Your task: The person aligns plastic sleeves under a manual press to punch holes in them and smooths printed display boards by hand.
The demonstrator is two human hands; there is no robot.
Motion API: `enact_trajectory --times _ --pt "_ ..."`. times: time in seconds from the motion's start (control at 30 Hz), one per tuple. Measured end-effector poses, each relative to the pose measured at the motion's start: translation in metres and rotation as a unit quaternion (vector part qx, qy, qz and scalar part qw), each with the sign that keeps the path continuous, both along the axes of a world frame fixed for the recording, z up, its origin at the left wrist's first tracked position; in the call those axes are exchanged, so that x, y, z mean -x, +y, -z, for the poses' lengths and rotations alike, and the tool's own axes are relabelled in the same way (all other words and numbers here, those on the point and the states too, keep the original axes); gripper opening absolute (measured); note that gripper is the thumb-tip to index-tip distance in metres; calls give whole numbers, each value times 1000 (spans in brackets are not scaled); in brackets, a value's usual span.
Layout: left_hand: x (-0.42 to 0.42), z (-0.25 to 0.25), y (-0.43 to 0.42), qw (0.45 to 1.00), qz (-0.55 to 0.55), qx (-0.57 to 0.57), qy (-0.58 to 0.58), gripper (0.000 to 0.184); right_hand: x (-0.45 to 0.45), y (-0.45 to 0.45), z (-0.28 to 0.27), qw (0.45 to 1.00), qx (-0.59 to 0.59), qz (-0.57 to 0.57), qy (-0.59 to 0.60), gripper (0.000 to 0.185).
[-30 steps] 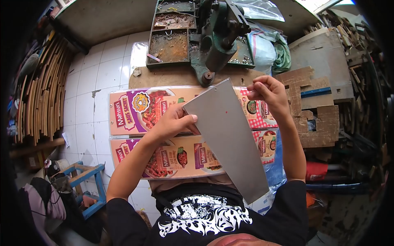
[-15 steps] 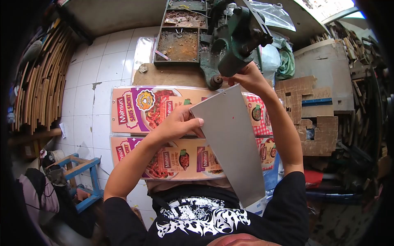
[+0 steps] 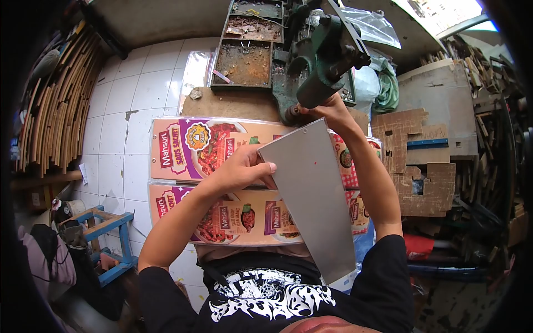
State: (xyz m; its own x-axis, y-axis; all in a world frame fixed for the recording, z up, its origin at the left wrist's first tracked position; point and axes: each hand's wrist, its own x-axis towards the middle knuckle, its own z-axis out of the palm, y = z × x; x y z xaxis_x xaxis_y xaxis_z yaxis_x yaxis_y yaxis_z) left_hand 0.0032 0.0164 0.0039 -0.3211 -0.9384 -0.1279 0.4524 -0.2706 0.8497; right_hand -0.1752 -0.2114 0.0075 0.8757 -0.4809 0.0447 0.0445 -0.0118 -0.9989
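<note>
My left hand (image 3: 244, 169) pinches the left edge of a plain grey sheet (image 3: 313, 202), thumb on its top face. The sheet is held tilted over the printed sauce signs, with a small hole near its upper corner and a red speck on its face. My right hand (image 3: 331, 115) reaches under the head of a green hand press (image 3: 321, 69). Its fingertips are closed together at the press's lower die (image 3: 292, 113); whatever they hold is too small or hidden to make out. The sheet's upper corner is close below this hand.
Printed sauce signs (image 3: 166, 151) lie in two rows before me. Beyond them, a divided metal tray (image 3: 242, 65) holds small loose bits. Cardboard pieces (image 3: 433, 183) and stacked boards are on the right. A blue stool frame (image 3: 125, 238) and upright strips (image 3: 58, 105) stand on the left.
My right hand has shifted slightly down at the press's lower die, its fingers still together. My left hand keeps its hold on the grey sheet, which has barely moved.
</note>
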Motion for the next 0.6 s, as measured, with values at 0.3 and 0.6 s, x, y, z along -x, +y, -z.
enact_trajectory --times 0.3,0.6 --pt "1 2 -1 1000 0 1 -13 29 -3 4 1 1000 11 5 -25 15" --pt "1 5 0 1000 -2 -1 -11 28 -2 10 5 997 65 35 1 12"
